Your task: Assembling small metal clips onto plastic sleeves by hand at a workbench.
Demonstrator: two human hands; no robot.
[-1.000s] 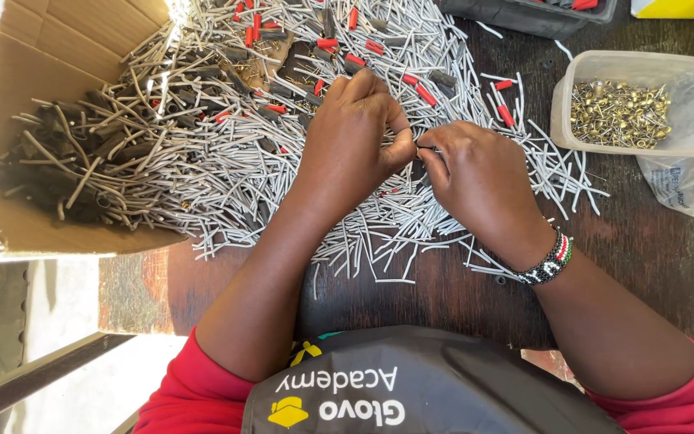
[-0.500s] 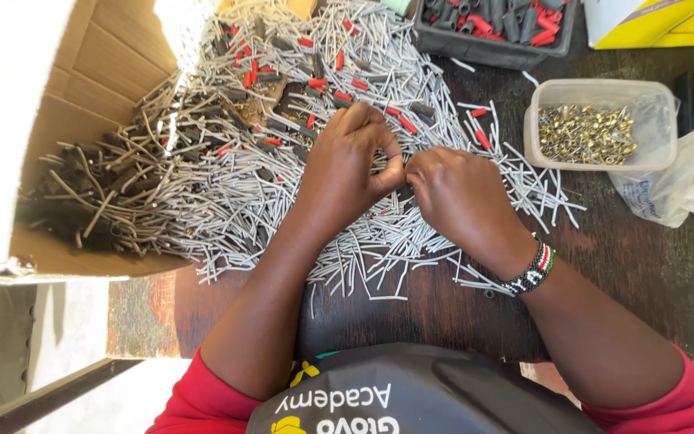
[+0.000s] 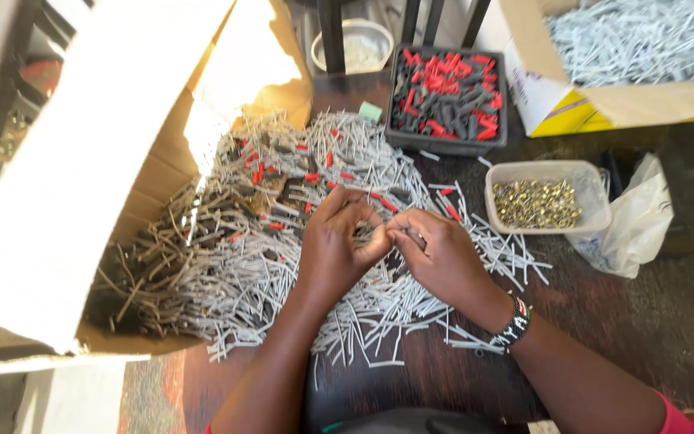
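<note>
A dark wooden table (image 3: 628, 337) is filling most of the view, with pale floor showing past its near-left corner and dark chair or stand legs rising behind it. A wide heap of short grey wire pieces (image 3: 283, 265), some capped in red, is spreading across the tabletop and spilling out of an open cardboard box (image 3: 122, 161) lying on its side at the left.

The left hand (image 3: 335, 241) and the right hand (image 3: 439, 257) are meeting fingertip to fingertip over the middle of the heap, both pinched together on something small between them. It is probably one of the wire pieces, though the fingers are covering it and I cannot tell for sure. A beaded wristband (image 3: 514, 323) is sitting on the right wrist. The person's forearms are running off the bottom edge.

A dark tray (image 3: 447, 146) behind the heap is holding red and black sleeves. To its right, a clear plastic tub (image 3: 596, 219) is holding small brass-coloured metal parts, with a crumpled white plastic bag (image 3: 632, 233) just beside it. A second cardboard box (image 3: 644, 100), cut off at the top-right corner, is holding more grey wire pieces. A round metal bowl (image 3: 357, 44) is sitting at the far edge, its contents washed out by glare.
</note>
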